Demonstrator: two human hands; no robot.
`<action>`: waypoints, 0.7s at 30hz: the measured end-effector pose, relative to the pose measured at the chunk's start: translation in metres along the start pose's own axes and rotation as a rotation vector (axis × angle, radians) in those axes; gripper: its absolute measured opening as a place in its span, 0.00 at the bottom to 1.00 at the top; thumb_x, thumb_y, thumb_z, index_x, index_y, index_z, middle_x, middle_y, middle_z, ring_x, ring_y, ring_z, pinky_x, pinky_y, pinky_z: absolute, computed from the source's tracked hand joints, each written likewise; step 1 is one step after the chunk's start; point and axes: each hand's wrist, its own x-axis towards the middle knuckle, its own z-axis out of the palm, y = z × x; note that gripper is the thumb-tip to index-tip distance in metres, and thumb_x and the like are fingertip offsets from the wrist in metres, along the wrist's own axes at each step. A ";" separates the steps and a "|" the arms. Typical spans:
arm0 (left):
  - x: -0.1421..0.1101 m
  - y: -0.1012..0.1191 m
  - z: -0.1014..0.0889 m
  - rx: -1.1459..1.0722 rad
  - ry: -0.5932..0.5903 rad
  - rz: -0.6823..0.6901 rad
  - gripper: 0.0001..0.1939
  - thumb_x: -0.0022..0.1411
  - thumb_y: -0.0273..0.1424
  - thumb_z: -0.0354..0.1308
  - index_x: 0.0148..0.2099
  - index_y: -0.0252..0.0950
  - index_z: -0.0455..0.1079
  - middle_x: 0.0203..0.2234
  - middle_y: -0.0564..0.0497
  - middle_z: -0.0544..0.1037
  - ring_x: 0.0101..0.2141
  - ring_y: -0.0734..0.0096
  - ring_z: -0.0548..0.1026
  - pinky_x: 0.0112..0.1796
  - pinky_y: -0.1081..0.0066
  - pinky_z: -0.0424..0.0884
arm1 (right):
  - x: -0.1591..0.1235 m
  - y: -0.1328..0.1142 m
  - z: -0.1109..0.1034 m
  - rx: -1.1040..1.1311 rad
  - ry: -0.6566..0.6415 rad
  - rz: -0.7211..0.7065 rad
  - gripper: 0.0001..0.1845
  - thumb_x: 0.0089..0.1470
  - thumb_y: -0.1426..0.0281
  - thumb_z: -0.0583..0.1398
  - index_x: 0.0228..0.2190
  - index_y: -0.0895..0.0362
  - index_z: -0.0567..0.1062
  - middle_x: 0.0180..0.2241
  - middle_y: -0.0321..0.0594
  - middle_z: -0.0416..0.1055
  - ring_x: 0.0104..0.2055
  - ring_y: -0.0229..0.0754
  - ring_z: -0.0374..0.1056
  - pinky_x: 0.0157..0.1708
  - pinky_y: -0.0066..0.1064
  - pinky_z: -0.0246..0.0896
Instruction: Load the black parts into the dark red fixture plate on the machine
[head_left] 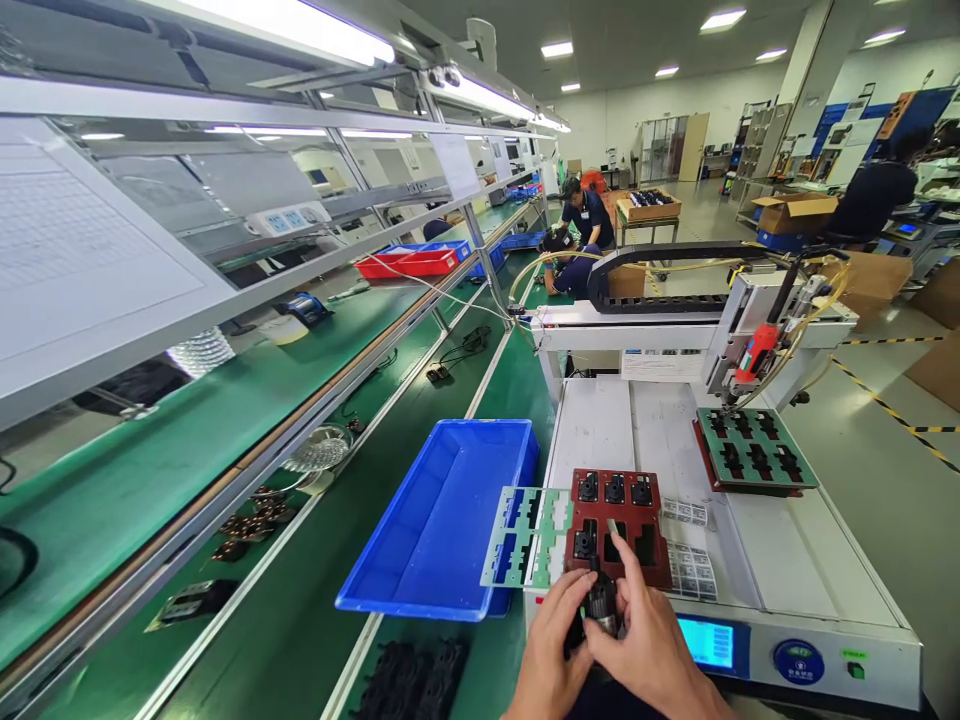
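Observation:
Low in the head view, both my hands close around a small black plastic part (600,598) with a rounded, ribbed body. My left hand (556,628) grips its left side, while the thumb and fingers of my right hand (643,630) press on its right. My right index finger points up, with a small pale piece at its tip that I cannot identify. Just beyond is a red fixture (630,512) with several black parts seated in its pockets; two lower pockets hold none. A pale green cut-out plate (534,533) lies against the fixture's left side.
Sheets of white labels (694,572) lie right of the fixture. A blue bin (427,540) stands left, with black parts (409,680) below it. A gantry machine with a red-bodied tool (757,352) stands over a second loaded fixture (756,450). Co-workers (592,215) sit farther along.

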 end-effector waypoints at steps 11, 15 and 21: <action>-0.029 -0.033 -0.032 -1.003 0.071 -0.568 0.58 0.48 0.69 0.68 0.74 0.53 0.53 0.58 0.41 0.79 0.37 0.59 0.83 0.28 0.70 0.78 | 0.075 0.079 0.041 0.075 0.039 -0.182 0.40 0.63 0.68 0.60 0.73 0.46 0.58 0.48 0.42 0.81 0.45 0.49 0.75 0.51 0.48 0.73; -0.033 -0.032 -0.033 -1.224 0.013 -0.464 0.32 0.55 0.60 0.71 0.52 0.46 0.72 0.66 0.44 0.72 0.55 0.48 0.80 0.31 0.72 0.79 | 0.087 0.079 0.044 0.126 0.034 -0.202 0.35 0.61 0.66 0.62 0.68 0.47 0.66 0.43 0.40 0.82 0.42 0.50 0.76 0.48 0.45 0.74; -0.023 -0.028 -0.007 -0.997 0.114 -0.628 0.18 0.64 0.46 0.71 0.46 0.40 0.76 0.55 0.43 0.80 0.43 0.62 0.82 0.34 0.72 0.79 | 0.076 0.035 0.017 0.359 0.186 -0.094 0.35 0.65 0.58 0.65 0.66 0.52 0.61 0.37 0.38 0.80 0.35 0.46 0.72 0.39 0.39 0.70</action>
